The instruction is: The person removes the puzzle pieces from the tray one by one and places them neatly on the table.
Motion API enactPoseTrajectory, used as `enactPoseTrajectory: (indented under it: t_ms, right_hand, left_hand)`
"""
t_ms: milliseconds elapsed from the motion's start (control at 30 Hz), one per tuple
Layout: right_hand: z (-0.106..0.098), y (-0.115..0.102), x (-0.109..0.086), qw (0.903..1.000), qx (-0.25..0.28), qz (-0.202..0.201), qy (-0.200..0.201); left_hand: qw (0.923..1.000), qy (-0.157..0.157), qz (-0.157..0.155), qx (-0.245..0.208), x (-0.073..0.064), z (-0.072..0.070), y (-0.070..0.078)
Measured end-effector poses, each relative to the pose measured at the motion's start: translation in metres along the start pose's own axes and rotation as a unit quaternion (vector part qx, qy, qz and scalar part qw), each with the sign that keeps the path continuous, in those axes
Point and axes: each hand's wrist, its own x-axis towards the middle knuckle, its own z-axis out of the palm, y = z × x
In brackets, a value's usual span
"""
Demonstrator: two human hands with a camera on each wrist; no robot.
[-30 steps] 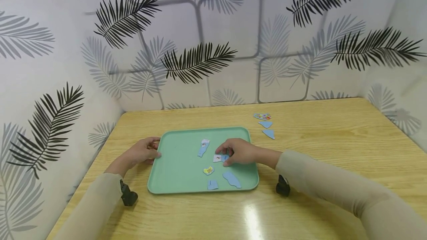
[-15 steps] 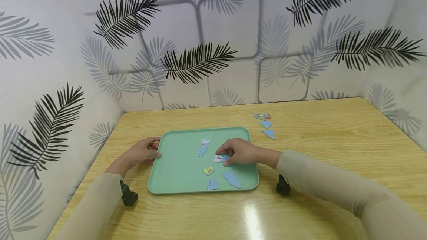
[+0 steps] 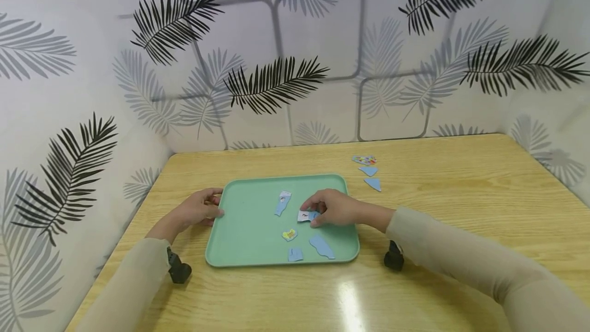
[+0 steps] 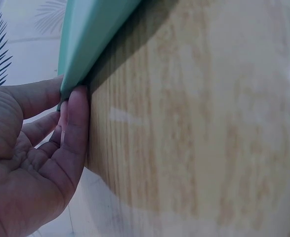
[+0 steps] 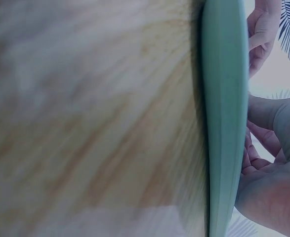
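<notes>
My left hand holds the left rim of a green tray; in the left wrist view the thumb lies on one side of the tray's edge and fingers on the other. Over the tray's right half, my right hand pinches a white-and-blue puzzle piece between thumb and fingers, which partly cover it. Around it in the tray lie a blue-and-white piece, a yellow piece, a small blue piece and a long blue piece. The right wrist view shows my right hand behind the tray wall, the piece hidden.
On the wooden table, behind the tray's right corner, lie a multicoloured piece and two blue pieces, one triangular. A leaf-patterned backdrop encloses the back and sides.
The pinched puzzle piece seems slightly raised and tilted under my right hand. My left hand stays on the tray rim; the head view has shifted a little.
</notes>
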Motion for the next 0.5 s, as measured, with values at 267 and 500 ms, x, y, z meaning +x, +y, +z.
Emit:
enactPoseTrajectory:
  t_ms: [267,500]
  right_hand:
    - [-0.0004,0.0013,-0.0016,1.0000,0.009,0.001,0.000]
    - [-0.0029,-0.0037,-0.0072,0.9999,0.009,0.004,0.001]
  left_hand:
    - [1.0000,-0.002,0.001,-0.001,0.0000,-0.0004,0.0012]
    - [1.0000,-0.002,0.000,-0.005,-0.0003,-0.0005,0.0000]
